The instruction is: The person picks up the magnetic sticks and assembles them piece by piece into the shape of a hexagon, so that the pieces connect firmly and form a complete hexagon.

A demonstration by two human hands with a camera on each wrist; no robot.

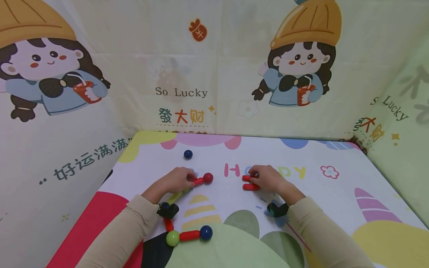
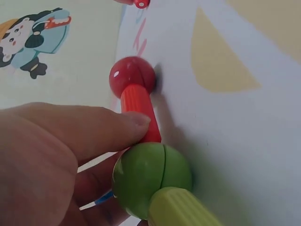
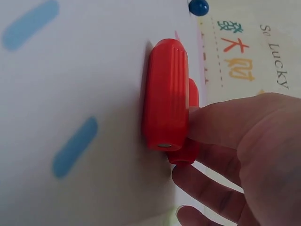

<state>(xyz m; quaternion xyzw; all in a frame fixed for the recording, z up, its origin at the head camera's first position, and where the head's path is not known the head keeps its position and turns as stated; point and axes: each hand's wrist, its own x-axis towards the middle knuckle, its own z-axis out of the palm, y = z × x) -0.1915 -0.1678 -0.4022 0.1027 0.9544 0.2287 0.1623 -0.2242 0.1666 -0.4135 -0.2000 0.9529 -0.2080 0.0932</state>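
Note:
My left hand [image 1: 175, 180] pinches a red ribbed rod [image 2: 140, 110] between thumb and fingers. A red ball [image 1: 208, 178] sits at that rod's far end. At its near end a green ball [image 2: 150, 176] joins it to a yellow-green rod [image 1: 174, 198]; the hand mostly hides this ball in the head view. Across the table, my right hand [image 1: 268, 176] holds a short red rod [image 1: 246, 178] by thumb and fingertips. Another red rod [image 3: 165, 94] lies alongside it, nearer to me, partly covering the held one in the right wrist view.
A dark blue ball [image 1: 188, 154] lies alone farther back. Front left, a red rod [image 1: 168, 224] leads to a light green ball [image 1: 172, 238], followed by another red rod [image 1: 189, 235] and a blue ball [image 1: 206, 233]. A printed cloth wall [image 1: 234, 119] borders the table's back.

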